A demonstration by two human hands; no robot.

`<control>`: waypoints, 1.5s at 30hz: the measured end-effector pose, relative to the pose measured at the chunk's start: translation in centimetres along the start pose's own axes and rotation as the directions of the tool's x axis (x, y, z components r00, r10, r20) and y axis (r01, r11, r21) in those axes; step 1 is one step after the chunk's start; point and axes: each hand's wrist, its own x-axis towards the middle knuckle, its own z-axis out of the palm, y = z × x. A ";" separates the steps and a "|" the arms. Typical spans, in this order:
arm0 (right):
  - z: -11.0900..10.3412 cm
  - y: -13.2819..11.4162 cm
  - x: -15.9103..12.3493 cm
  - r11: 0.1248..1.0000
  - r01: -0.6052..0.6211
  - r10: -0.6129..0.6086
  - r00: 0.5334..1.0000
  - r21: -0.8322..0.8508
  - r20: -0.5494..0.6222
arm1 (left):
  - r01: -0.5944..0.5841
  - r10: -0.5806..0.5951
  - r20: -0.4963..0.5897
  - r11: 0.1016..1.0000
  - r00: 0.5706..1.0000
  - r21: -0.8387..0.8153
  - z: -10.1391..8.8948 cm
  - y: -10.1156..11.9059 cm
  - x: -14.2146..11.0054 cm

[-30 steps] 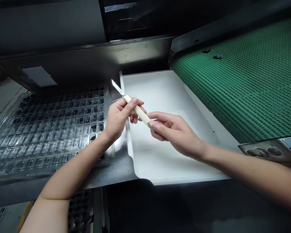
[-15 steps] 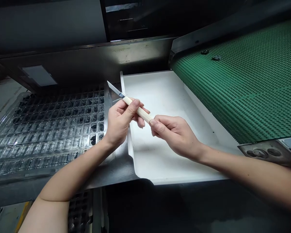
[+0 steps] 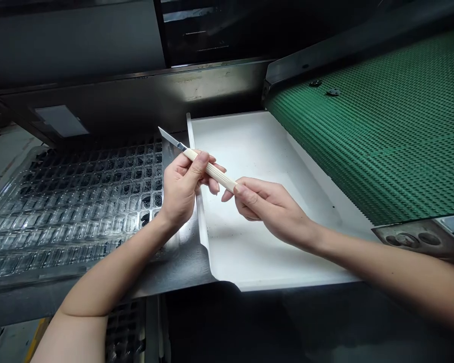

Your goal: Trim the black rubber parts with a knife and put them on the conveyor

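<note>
Left grip (image 3: pixel 182 184) and right grip (image 3: pixel 270 204) both pinch a pale-handled knife (image 3: pixel 218 175) in the air above a white tray (image 3: pixel 249 257); the step in hand looks like steadying or adjusting it.
The left thumb and fingers pinch the handle near the blade (image 3: pixel 169 137), the right ones its butt end; a next move would seem to call for a firm hold, fingers clear of the edge; the knife is slim, its handle grooved, its grey blade slanting to a point, tilted up and leftward; beyond, a clear compartment tray (image 3: pixel 56 222) lies left, a green belt (image 3: pixel 382 146) right.
</note>
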 end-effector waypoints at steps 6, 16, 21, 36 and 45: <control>0.1 -0.5 0.2 0.996 -0.040 0.040 0.999 0.077 -0.002 | 0.004 -0.004 -0.007 0.997 1.000 -0.077 0.0 -0.2 0.0; 0.1 -0.9 0.2 0.988 -0.066 0.070 0.997 0.137 -0.026 | -0.011 0.009 -0.038 0.999 0.999 -0.049 -0.2 -0.1 0.1; -0.3 -0.5 0.2 0.996 0.089 -0.088 0.995 0.009 -0.054 | 0.000 0.001 0.008 0.994 1.000 -0.105 -0.4 0.7 0.0; -0.6 -0.7 0.1 0.975 0.208 -0.218 0.959 -0.073 -0.183 | -0.014 0.027 0.070 0.984 0.997 -0.177 -0.3 1.1 -0.4; -1.0 -0.9 0.1 0.967 0.247 -0.238 0.963 0.063 -0.124 | -0.071 0.089 0.093 0.981 0.992 -0.179 -0.8 1.1 -0.3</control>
